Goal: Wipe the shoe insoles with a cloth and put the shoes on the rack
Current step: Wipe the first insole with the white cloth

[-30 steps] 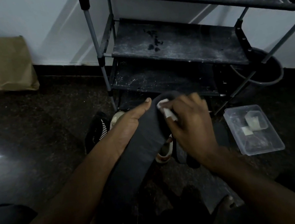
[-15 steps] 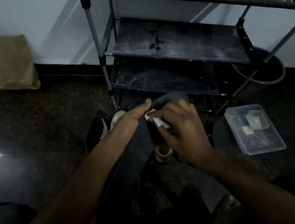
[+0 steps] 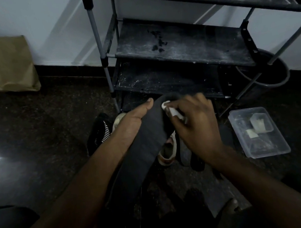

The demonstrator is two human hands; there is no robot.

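Note:
A long dark grey insole (image 3: 149, 137) slants up from the bottom centre toward the rack. My left hand (image 3: 133, 122) holds it along its left edge, thumb stretched up beside its tip. My right hand (image 3: 193, 125) pinches a small white cloth (image 3: 172, 111) and presses it on the insole's upper end. Beneath the insole lie a black shoe with white stripes (image 3: 100, 132) and a pale shoe (image 3: 167, 150) with its opening upward. The dusty black shoe rack (image 3: 180, 45) stands just behind, its shelves bare.
A clear plastic box (image 3: 258, 131) with white pieces inside sits on the dark floor at the right. A brown paper bag (image 3: 6, 60) leans on the wall at the left. A dark round bucket (image 3: 268, 76) stands behind the rack's right leg.
My right hand with the cloth slid left along the insole's tip and has come back a little to the right. My left hand keeps its hold.

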